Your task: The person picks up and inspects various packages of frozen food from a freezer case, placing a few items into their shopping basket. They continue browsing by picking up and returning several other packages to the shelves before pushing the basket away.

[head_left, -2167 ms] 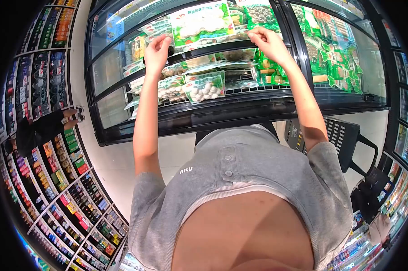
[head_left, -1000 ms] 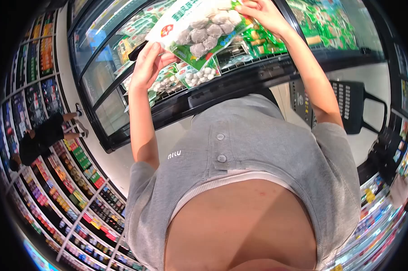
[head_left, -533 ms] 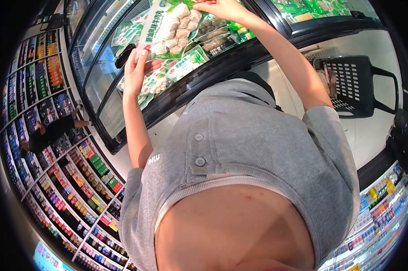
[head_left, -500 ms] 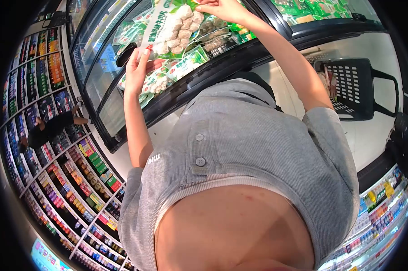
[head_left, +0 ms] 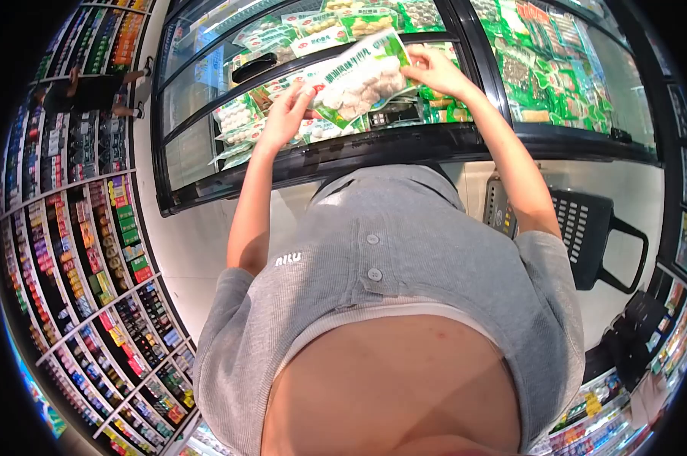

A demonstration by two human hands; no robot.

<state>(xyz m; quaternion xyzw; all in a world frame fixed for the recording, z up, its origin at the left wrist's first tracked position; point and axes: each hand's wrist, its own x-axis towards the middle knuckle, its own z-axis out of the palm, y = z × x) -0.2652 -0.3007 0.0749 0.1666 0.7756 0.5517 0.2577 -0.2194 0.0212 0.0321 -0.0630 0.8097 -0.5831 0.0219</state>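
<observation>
Both hands hold a clear-and-white bag of frozen meatballs (head_left: 365, 85) with green printing, tilted above the open part of a chest freezer (head_left: 298, 169). My left hand (head_left: 289, 114) is closed on the bag's lower left edge, its thumb on the front. At the upper right edge, my right hand (head_left: 436, 71) pinches the bag between thumb and fingers. Beneath it lie several similar bags, among them a bag of pale balls (head_left: 237, 114) at the left. Part of the freezer's contents is hidden behind the held bag.
A black freezer handle (head_left: 254, 68) is left of the bag. Another freezer section (head_left: 552, 72) holds green packs at the right. A dark shopping basket (head_left: 590, 235) stands on the right-hand side. Stocked shelves (head_left: 77, 251) line the left, where another person (head_left: 93, 93) is.
The view has shifted, showing more of the freezer. The bag of meatballs sits lower and further right in view, still in both hands, and is tilted more to the side.
</observation>
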